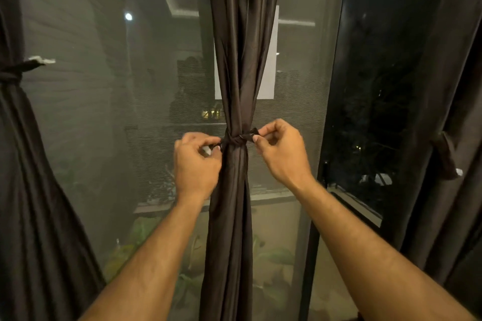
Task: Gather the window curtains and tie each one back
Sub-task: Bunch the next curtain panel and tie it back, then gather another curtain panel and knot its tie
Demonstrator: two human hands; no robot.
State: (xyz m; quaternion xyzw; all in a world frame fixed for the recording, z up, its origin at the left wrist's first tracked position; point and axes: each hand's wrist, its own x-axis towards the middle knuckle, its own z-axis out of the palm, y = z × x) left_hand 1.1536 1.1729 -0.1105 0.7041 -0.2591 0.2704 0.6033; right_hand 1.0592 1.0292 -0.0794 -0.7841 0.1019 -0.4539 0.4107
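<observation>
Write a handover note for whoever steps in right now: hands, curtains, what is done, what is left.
Left hand: pinches the left end of the tie band.
Right hand: pinches the band's right end.
Middle curtain: gathered, band wrapped around it and crossed at the front, apparently not yet fastened.
Left curtain: gathered and tied with its own tie.
Right curtain: a tie shows on it; whether it is fastened I cannot tell.
Left to do: finish the middle tie, then check the right curtain.

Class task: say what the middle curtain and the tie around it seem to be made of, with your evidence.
Middle curtain: dark brown woven fabric, probably synthetic satin; soft folds with a faint sheen. Tie: a strip of seemingly the same cloth, pinched by both hands.
</observation>
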